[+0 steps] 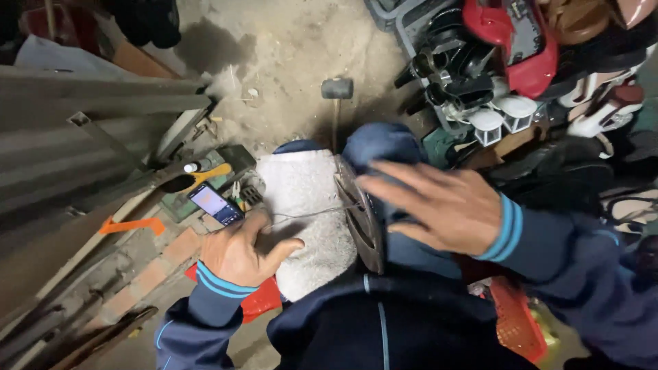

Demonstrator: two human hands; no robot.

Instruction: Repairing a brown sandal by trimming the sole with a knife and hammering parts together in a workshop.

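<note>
Here the person sits over a white foam block (pixel 305 219) that rests across the lap, and everything else is placed around that block. The left hand (pixel 240 253) lies on the block's left edge, its thumb stretched out over the white surface and its other fingers curled loosely; whether they pinch anything cannot be told. A thin thread (pixel 308 214) runs across the top of the block from just beside this hand toward the right. At the block's right edge a dark shoe sole (pixel 362 219) stands on its side, touching the foam, and the thread ends at it. The right hand (pixel 445 205) hovers just right of the sole with its fingers spread wide and straight, gripping nothing; the fingertips reach over the sole's upper part.

Just left of the block, beside the left hand, a phone (pixel 216 203) with a lit screen lies on a cluttered ledge, and a yellow-handled brush (pixel 199 177) sits a little beyond it. Above the block, on the bare concrete floor, a hammer (pixel 336 92) lies with its dark head away from the person. To the upper right of the block a heap of shoes (pixel 521 62) fills crates.
</note>
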